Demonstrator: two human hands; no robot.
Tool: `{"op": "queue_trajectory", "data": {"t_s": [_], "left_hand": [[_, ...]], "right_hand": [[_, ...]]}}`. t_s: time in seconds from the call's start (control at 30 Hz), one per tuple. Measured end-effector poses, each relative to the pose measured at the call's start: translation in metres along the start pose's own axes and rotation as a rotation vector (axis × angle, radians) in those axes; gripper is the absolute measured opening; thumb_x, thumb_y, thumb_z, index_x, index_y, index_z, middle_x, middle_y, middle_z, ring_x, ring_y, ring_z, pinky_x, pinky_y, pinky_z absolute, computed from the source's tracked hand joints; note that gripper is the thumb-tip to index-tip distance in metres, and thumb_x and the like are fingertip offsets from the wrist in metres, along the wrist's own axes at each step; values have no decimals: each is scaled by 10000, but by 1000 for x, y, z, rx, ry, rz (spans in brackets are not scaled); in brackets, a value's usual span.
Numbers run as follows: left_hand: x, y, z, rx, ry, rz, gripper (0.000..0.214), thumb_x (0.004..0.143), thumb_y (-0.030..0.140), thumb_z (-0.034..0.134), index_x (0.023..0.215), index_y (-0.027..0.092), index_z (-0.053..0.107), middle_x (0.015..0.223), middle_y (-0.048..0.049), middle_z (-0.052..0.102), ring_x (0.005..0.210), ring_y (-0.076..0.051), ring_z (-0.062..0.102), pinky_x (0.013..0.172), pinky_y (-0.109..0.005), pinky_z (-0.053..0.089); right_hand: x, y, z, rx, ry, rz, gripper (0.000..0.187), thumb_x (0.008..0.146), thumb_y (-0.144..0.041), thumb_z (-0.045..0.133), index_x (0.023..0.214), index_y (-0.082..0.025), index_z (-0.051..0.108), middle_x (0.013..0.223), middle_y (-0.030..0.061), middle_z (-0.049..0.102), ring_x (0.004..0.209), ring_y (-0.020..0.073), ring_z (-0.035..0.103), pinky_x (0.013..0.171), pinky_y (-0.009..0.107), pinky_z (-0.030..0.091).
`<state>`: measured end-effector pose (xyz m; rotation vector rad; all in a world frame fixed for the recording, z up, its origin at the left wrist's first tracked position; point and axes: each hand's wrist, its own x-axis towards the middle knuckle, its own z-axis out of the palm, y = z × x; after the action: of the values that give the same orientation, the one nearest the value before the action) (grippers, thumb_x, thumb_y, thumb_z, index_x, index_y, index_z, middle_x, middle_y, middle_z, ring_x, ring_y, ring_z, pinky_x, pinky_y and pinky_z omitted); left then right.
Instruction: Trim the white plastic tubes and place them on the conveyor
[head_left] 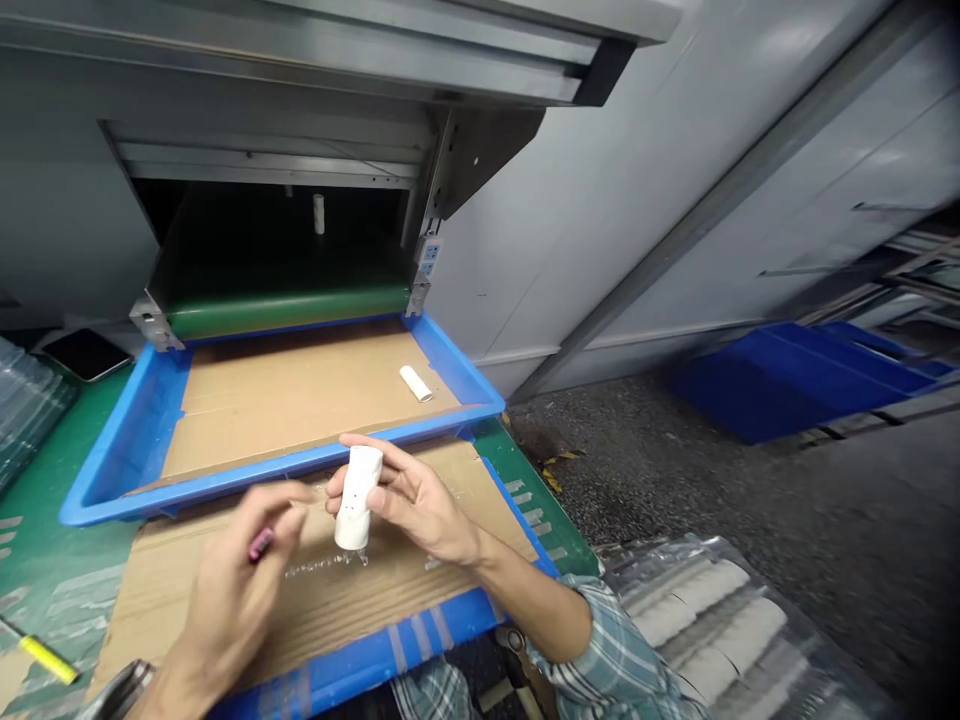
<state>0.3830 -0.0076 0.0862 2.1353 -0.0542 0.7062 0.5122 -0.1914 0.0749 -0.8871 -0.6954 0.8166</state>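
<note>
My right hand (420, 505) holds a white tube-shaped part (358, 500) upright, thumb on one side and fingers behind it. Small dark holes dot the part's near face, and its lower end is wider. To its left, my left hand (236, 575) is closed around a small pink object (261, 544), mostly hidden by the fingers. The left hand is apart from the white part. Beneath both hands lies a cardboard sheet (187, 560). Another white tube (415, 384) rests in the blue tray (300, 462) beyond my hands.
A green conveyor belt (300, 300) ends above the tray, with a white tube (319, 214) on it. A phone (86, 354) and a yellow-handled tool (49, 660) lie at left. Plastic-wrapped white tubes (705, 600) are at right. A blue bin (780, 385) stands farther off.
</note>
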Motion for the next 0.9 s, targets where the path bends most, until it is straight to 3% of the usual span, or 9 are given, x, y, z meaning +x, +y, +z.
{"op": "queue_trajectory", "data": {"t_s": [0.07,0.17,0.27,0.4,0.57,0.9], "left_hand": [[0,-1,-2,1,82,-136,187,1065,349,592,1226,254,586,704,73,563,529,-97,516,500,-178,457],[-1,-1,-2,-24,-28,-169,181,1101,404,494,1184,247,531,759,55,534,605,-116,545,566,-204,500],[0,0,0,24,-87,-121,209,1140,327,370,1033,242,528,830,19,586,686,-121,589,647,-223,523],[5,3,0,198,-56,48,239,1148,307,387,1000,231,558,790,28,639,648,-107,615,635,-214,491],[7,6,2,430,-37,156,357,1078,550,547,957,216,582,723,38,662,561,-111,614,550,-232,443],[3,2,5,561,-30,175,421,1093,562,504,860,218,567,683,42,671,530,-127,617,523,-275,391]], "right_hand": [[-2,1,2,-103,18,-28,561,953,-395,825,1440,-240,594,1222,87,794,1093,200,793,983,353,622],[-5,2,4,-354,98,-117,477,926,-377,850,1343,-237,666,1205,80,803,1106,211,772,1029,392,602],[-6,1,3,-665,161,-267,394,941,-312,828,1310,-247,707,1217,73,797,1133,216,740,1048,405,582],[-4,0,1,-911,137,-417,374,983,-229,766,1349,-262,698,1270,76,775,1144,219,728,1023,414,576],[-3,1,-1,-1035,94,-476,409,1008,-181,722,1401,-279,664,1252,73,776,1134,231,730,983,431,571],[-2,-1,2,-1091,56,-522,398,1013,-124,685,1385,-262,660,1244,71,784,1134,227,734,961,427,565]]}}
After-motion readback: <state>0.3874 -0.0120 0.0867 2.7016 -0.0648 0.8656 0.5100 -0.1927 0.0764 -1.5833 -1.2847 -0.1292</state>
